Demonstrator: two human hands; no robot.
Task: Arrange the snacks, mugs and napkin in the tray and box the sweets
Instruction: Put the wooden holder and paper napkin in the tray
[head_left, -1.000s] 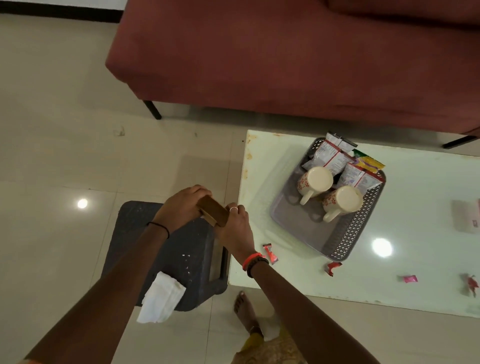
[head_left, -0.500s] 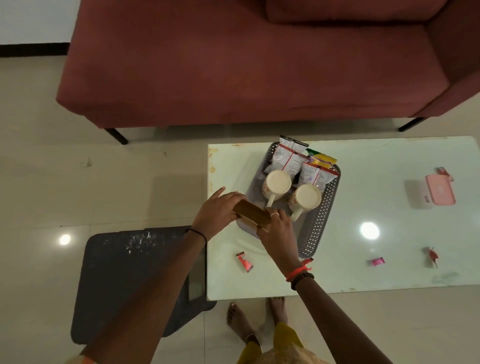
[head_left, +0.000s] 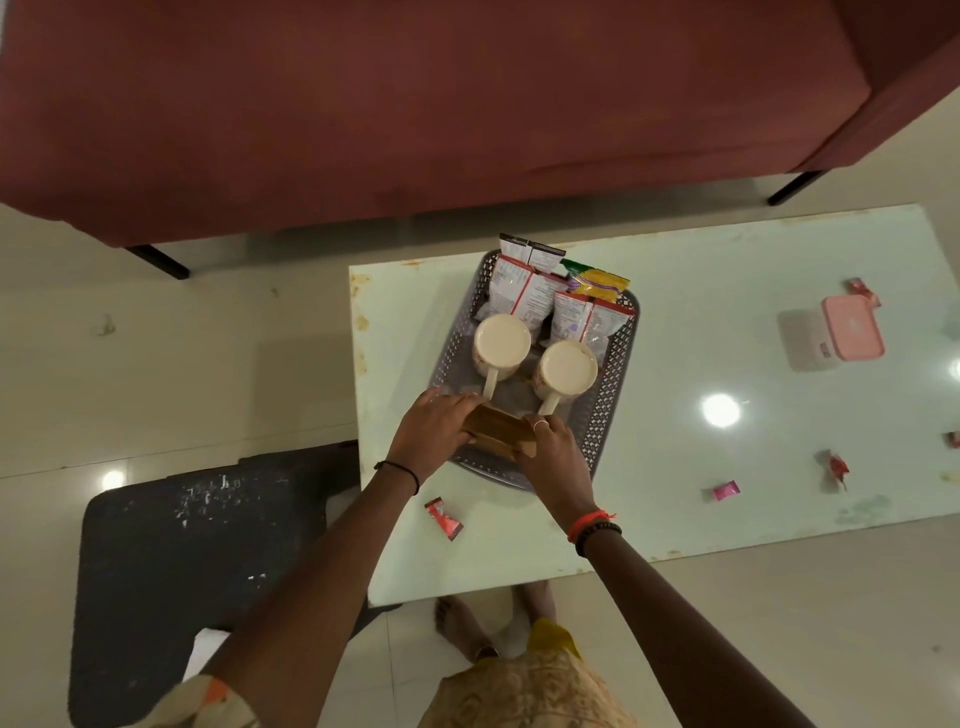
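Note:
A grey perforated tray (head_left: 610, 395) sits on the pale glass table (head_left: 675, 509). Several snack packets (head_left: 540, 293) fill its far end, and two cream mugs (head_left: 501, 345) (head_left: 565, 370) stand in the middle. Over the tray's near end I hold a brown wooden holder (head_left: 501, 434) from both sides: my left hand (head_left: 434, 428) grips its left end and my right hand (head_left: 553, 454) grips its right end. Wrapped sweets lie loose on the table: a red one (head_left: 444, 518) near my left arm, a pink one (head_left: 725, 490) and another red one (head_left: 836, 467). A pink-lidded box (head_left: 844, 332) stands at the right.
A maroon sofa (head_left: 415, 104) runs along the far side. A dark stool (head_left: 192, 571) stands left of the table, with a white napkin (head_left: 205, 652) partly hidden under my left arm. My bare feet (head_left: 462, 618) are at the table's near edge.
Both hands carried the brown holder from above the dark stool rightward over the table to the near end of the tray. The view has shifted right with them.

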